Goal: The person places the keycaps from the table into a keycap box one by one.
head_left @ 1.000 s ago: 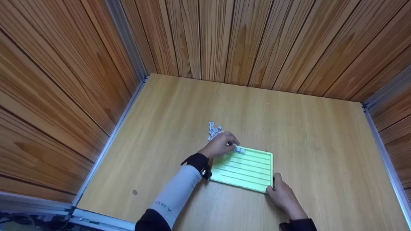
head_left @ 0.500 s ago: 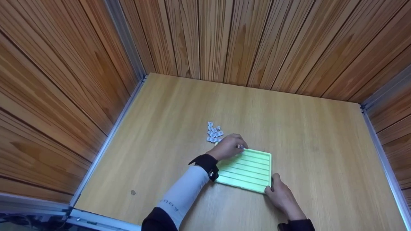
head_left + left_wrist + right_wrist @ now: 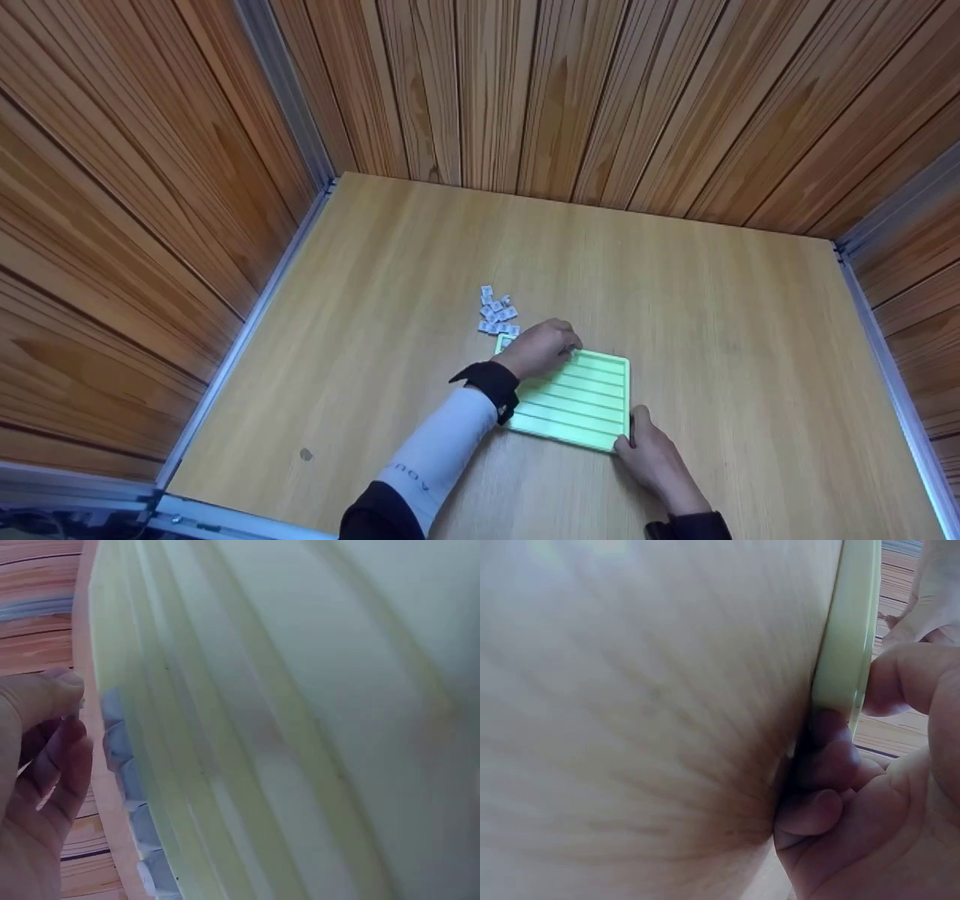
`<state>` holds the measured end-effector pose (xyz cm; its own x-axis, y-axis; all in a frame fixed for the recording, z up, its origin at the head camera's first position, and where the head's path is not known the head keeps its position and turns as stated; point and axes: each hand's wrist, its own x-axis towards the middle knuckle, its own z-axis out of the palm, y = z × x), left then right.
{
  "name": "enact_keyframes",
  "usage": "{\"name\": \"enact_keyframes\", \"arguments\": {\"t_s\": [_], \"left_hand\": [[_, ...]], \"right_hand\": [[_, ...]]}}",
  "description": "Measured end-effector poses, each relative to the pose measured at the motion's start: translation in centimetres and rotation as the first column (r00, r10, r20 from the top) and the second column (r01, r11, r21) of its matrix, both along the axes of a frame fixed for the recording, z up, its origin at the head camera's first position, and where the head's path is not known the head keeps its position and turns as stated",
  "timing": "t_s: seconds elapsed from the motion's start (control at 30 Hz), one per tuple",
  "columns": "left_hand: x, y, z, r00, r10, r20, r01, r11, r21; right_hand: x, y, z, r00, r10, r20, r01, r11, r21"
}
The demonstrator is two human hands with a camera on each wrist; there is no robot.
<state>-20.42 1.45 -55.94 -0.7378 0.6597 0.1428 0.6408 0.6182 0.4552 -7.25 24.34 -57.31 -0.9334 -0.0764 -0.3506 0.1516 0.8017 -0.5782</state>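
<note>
A light green ridged tray [image 3: 571,409] lies on the table, several small grey-white tiles [image 3: 133,784] lined up in the slot along its far edge. Over that edge my left hand [image 3: 541,349] pinches one small whitish tile [image 3: 75,709] between thumb and finger, mostly hidden by the fingertips. My right hand [image 3: 657,459] grips the near right corner of the tray, thumb on top and fingers below the rim [image 3: 847,637]. In the head view, the left hand covers most of the filled slot.
Beyond the tray's far left corner lies a loose cluster of small white tiles [image 3: 496,311]. The wooden table [image 3: 360,300] is bounded by plank walls [image 3: 495,97] and metal rails [image 3: 244,345]. A dark spot [image 3: 305,454] marks the table at the left.
My left hand has moved rightward along the tray's far edge, covering tiles seen there earlier. The right hand keeps its hold on the corner; the whole view has shifted slightly.
</note>
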Motion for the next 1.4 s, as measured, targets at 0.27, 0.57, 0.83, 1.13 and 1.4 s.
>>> {"name": "enact_keyframes", "arguments": {"t_s": [0.27,0.57,0.83,1.13,1.4], "left_hand": [[-0.2,0.8,-0.2,0.999,0.003,-0.033,-0.006,0.998,-0.066],[-0.4,1.1,-0.3,0.999,-0.015,-0.045,0.011,0.996,-0.094],[-0.5,0.9,-0.3,1.000,-0.025,-0.019,0.022,0.994,-0.105],[-0.4,0.8,-0.4,0.999,-0.018,-0.034,0.013,0.987,-0.159],[-0.3,0.8,-0.3,0.999,-0.008,-0.038,0.002,0.985,-0.173]], "right_hand": [[0.1,0.0,0.1,1.000,0.004,-0.011,-0.004,1.000,-0.001],[0.1,0.0,0.1,1.000,-0.010,0.007,0.010,1.000,-0.013],[0.0,0.0,0.0,1.000,-0.011,0.006,0.011,1.000,-0.007],[0.0,-0.1,0.0,1.000,-0.023,0.019,0.022,1.000,0.017],[0.0,-0.1,0.0,1.000,-0.013,0.017,0.013,1.000,0.004]]}}
